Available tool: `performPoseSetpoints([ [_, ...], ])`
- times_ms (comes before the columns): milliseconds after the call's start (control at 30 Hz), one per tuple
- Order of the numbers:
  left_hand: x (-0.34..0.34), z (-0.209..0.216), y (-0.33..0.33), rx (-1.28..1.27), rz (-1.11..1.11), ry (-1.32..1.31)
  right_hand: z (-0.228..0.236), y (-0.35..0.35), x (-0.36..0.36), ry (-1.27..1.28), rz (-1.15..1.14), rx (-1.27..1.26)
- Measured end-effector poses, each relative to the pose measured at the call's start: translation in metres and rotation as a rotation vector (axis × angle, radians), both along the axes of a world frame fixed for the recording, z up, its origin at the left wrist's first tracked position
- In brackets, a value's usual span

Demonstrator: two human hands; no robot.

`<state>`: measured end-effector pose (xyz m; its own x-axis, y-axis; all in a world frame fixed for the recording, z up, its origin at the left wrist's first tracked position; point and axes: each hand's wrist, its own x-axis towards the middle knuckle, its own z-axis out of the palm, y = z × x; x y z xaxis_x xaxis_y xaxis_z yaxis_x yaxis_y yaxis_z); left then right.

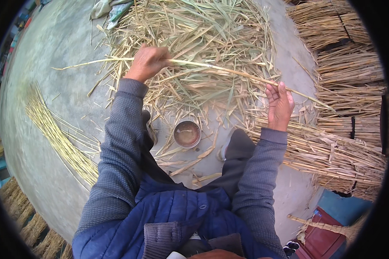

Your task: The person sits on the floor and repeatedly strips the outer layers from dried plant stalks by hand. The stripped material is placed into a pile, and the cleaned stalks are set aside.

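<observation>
A long, thin pale reed stalk stretches across in front of me, its thin tip at the left and its thicker end at the right. My left hand is closed round it, back of the hand up. Toward the other end my right hand holds the stalk between thumb and fingers, palm partly turned up. Beneath the stalk spreads a heap of dry, pale-green and tan leaf strips. Between my feet stands a small round metal bowl with something brownish inside, too unclear to name.
Bare yellowish stalks lie bundled on the concrete floor at left. A bundle of leafy stalks lies at right, near stacked, tied bundles. A dark red flat object is at lower right, a cloth sack at the far left.
</observation>
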<state>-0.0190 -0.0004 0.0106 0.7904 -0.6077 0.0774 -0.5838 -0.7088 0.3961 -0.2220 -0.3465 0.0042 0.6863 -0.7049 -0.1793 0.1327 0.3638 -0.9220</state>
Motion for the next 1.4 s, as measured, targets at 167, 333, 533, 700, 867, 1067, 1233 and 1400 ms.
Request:
performPoseSetpoints([
  [167, -0.026, -0.012, -0.034, -0.379, -0.240, 0.155, -0.008, 0.045, 0.018, -0.091, 0.236, 0.020],
  [333, -0.043, -0.032, -0.065, -0.541, -0.196, 0.231, -0.008, 0.083, 0.031, -0.113, 0.308, -0.023],
  [533, -0.037, -0.011, -0.055, -0.801, -0.008, 0.408, -0.012, 0.083, 0.034, -0.084, 0.258, -0.034],
  [700, 0.011, 0.003, 0.001, -1.176, 0.248, 0.433, -0.022, 0.072, 0.031, 0.001, 0.209, -0.056],
  [867, 0.007, -0.013, 0.000, -0.150, 0.205, -0.427, -0.021, 0.080, 0.034, -0.011, 0.267, -0.052],
  [1067, -0.045, -0.020, -0.071, -0.407, -0.328, -0.199, -0.020, 0.107, 0.044, -0.039, 0.359, -0.064],
  [1233, -0.035, -0.015, -0.058, -0.496, -0.231, -0.044, -0.015, 0.090, 0.039, -0.116, 0.273, -0.065],
  [1400, -0.015, -0.023, -0.029, -0.321, -0.219, -0.073, -0.011, 0.061, 0.028, -0.229, 0.246, 0.022],
])
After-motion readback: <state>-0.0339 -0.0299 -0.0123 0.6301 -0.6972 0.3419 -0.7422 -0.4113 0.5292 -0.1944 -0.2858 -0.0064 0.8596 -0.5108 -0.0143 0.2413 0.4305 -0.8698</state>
